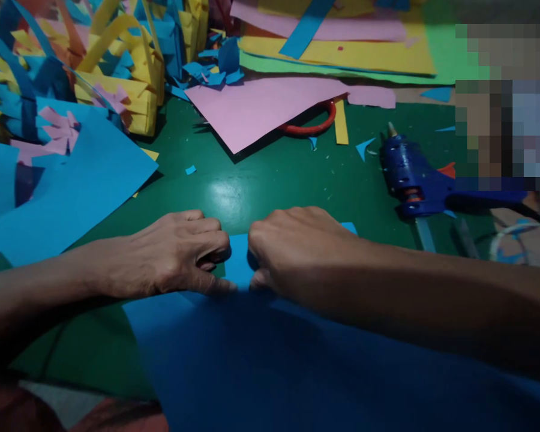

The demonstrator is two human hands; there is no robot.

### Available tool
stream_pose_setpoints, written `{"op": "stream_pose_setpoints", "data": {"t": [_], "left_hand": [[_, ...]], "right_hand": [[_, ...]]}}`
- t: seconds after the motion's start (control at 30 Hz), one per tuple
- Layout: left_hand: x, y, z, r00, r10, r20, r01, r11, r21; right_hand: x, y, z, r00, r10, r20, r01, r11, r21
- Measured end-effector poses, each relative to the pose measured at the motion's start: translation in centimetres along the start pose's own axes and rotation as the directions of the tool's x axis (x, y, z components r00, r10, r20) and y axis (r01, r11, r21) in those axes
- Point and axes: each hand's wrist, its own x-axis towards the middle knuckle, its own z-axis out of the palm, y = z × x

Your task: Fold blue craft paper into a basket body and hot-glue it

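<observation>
A large sheet of blue paper [234, 366] lies at the table's near edge, its lower part in shadow. Along its far edge, a raised or folded strip of blue shows between my hands. My left hand [175, 255] has curled fingers, with the thumb pressed on the paper's edge. Close beside it on the right, my right hand [292, 249] is closed over the same edge, knuckles up and thumb tucked in. The paper under the right palm and fingers is hidden.
A blue glue gun [414, 168] lies at right. Pink paper [256, 111] partly covers red-handled scissors [312, 126]. Yellow and blue paper baskets [121, 96] stand at back left, behind another blue sheet [94, 174]. Coloured sheets [364, 57] are stacked at the back; scraps dot the green table [234, 192].
</observation>
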Motion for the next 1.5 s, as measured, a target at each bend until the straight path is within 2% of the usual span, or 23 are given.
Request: {"op": "stream_pose_setpoints", "data": {"t": [0.1, 0.2, 0.43, 0.6, 0.73, 0.93, 1.2, 1.33, 1.5], "left_hand": [[0.0, 0.0, 0.2, 0.998, -0.051, -0.030, 0.050, 0.998, -0.033], [0.0, -0.1, 0.2, 0.998, -0.063, 0.001, 0.063, 0.996, -0.067], [0.1, 0.6, -0.6, 0.997, -0.068, 0.024, 0.069, 0.995, -0.074], [0.1, 0.8, -0.8, 0.998, -0.051, 0.028, 0.052, 0.997, -0.051], [-0.1, 0.3, -0.4, 1.000, -0.020, 0.006, 0.020, 0.999, -0.043], [-0.3, -0.3, 0.3, 0.997, 0.041, -0.058, -0.040, 0.999, 0.025], [-0.2, -0.3, 0.2, 0.998, 0.043, -0.051, -0.042, 0.999, 0.015], [-0.1, -0.3, 0.3, 0.998, 0.045, -0.050, -0.045, 0.999, 0.007], [-0.2, -0.4, 0.4, 0.998, 0.025, -0.049, -0.024, 0.999, 0.027]], "right_hand": [[-0.3, -0.7, 0.5, 0.998, -0.046, -0.048, 0.047, 0.999, 0.005], [-0.4, -1.3, 0.9, 0.992, -0.077, -0.102, 0.082, 0.996, 0.043], [-0.1, -2.0, 1.5, 0.986, -0.097, -0.138, 0.116, 0.984, 0.138], [-0.2, -2.2, 1.5, 0.985, -0.075, -0.157, 0.097, 0.986, 0.138], [-0.1, -2.1, 1.3, 0.985, -0.092, -0.148, 0.113, 0.984, 0.137], [0.4, -2.3, 1.0, 0.991, -0.132, -0.025, 0.134, 0.979, 0.151], [0.3, -2.7, 1.0, 0.988, -0.140, -0.062, 0.146, 0.982, 0.119], [0.4, -2.7, 0.9, 0.989, -0.145, -0.002, 0.144, 0.980, 0.134], [0.2, -2.5, 1.3, 0.984, -0.127, -0.123, 0.145, 0.979, 0.144]]}}
